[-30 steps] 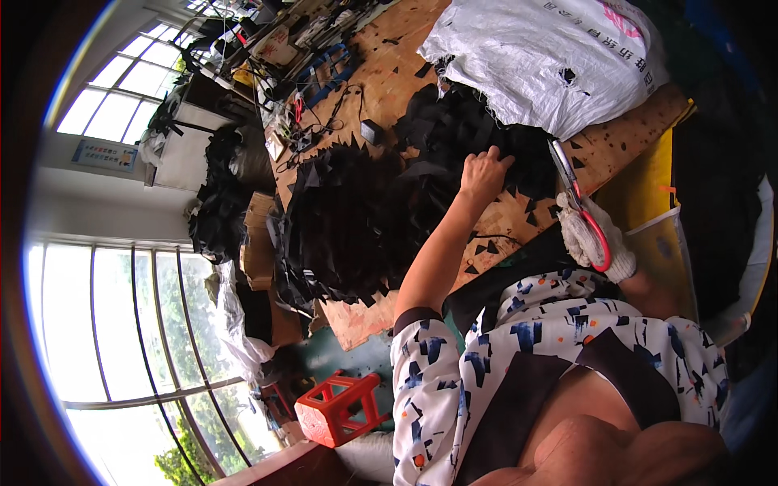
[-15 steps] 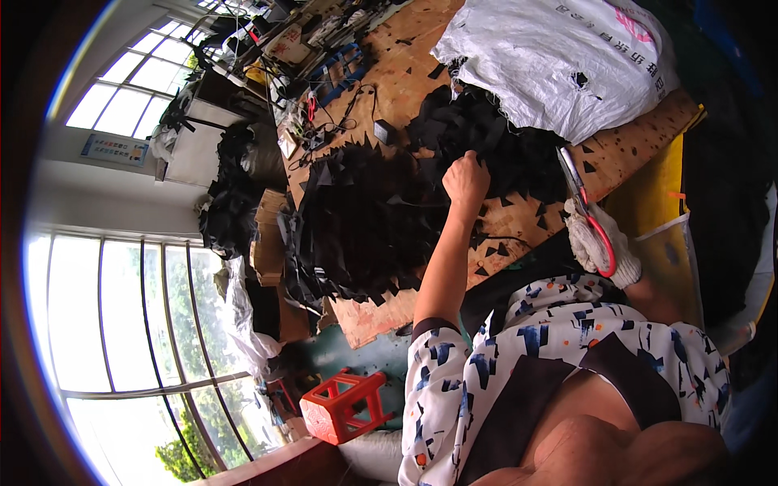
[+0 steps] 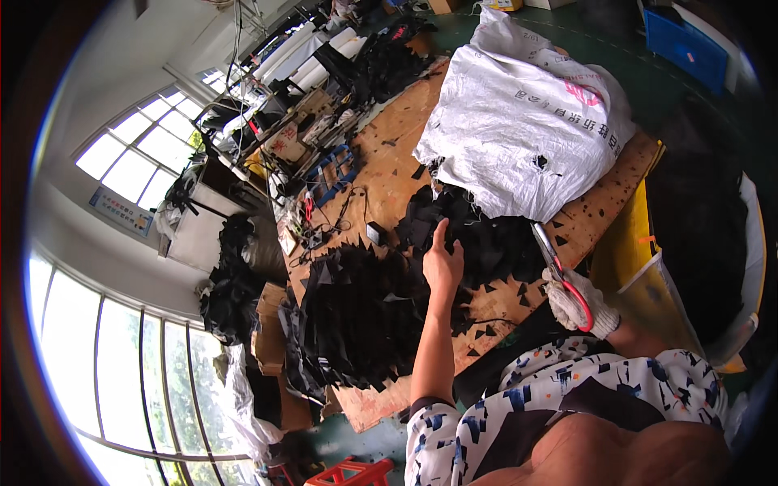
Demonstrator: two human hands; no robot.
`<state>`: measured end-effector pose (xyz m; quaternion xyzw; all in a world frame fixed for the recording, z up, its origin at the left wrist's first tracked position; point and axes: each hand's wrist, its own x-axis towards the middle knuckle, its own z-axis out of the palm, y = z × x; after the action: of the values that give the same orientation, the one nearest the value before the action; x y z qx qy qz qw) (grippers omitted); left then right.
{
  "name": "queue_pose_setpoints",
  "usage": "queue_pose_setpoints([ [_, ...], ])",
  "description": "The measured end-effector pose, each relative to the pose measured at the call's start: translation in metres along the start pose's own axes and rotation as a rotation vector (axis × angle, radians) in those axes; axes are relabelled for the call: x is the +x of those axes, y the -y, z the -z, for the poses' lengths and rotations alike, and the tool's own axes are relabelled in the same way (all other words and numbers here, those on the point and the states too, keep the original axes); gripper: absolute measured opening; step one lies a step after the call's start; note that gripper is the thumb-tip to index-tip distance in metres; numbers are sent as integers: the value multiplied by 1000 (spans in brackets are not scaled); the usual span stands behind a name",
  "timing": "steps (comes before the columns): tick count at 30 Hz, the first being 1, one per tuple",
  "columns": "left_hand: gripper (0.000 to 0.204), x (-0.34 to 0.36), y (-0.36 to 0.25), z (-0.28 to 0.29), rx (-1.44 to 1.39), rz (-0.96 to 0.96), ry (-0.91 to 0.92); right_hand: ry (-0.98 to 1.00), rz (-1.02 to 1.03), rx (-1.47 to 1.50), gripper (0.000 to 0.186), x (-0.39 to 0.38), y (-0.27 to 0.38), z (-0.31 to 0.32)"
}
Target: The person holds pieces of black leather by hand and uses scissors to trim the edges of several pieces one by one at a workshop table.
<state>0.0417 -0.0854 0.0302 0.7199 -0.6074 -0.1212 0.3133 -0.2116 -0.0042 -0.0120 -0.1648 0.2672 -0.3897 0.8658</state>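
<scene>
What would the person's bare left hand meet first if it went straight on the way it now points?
Probably the loose heap of black fabric pieces just ahead of the bare left hand; its height above the heap is unclear, so it might pass over toward the white woven sack.

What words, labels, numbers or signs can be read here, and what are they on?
White sack: dark and red print, partly legible; I don't copy out wording.
Small wall sign: print too small to read.
Pale panel amid the clutter: red marks, too blurred to read.
</scene>
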Motion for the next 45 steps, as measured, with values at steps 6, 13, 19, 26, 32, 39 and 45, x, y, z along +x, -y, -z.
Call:
queue_pose_setpoints([
  [6,24,5,-8,49,-1182,7,129,141,32,-48,26,-2,8,-6],
  [13,34,6,-17,69,-1491,-285,139,195,-7,115,31,5,8,3],
  [19,17,0,-27,63,-987,-147,-154,241,-5,108,30,8,4,9],
  [26,26,-24,-38,63,-556,-113,69,183,26,61,30,1,9,-5],
  [32,17,-42,-43,29,-1027,27,393,178,-81,273,29,7,13,-17],
  [39,12,-57,-24,-7,-946,70,425,-50,-85,-101,39,3,10,-30],
  [45,13,-66,-25,-20,-863,26,332,36,-231,204,41,16,-5,6],
])
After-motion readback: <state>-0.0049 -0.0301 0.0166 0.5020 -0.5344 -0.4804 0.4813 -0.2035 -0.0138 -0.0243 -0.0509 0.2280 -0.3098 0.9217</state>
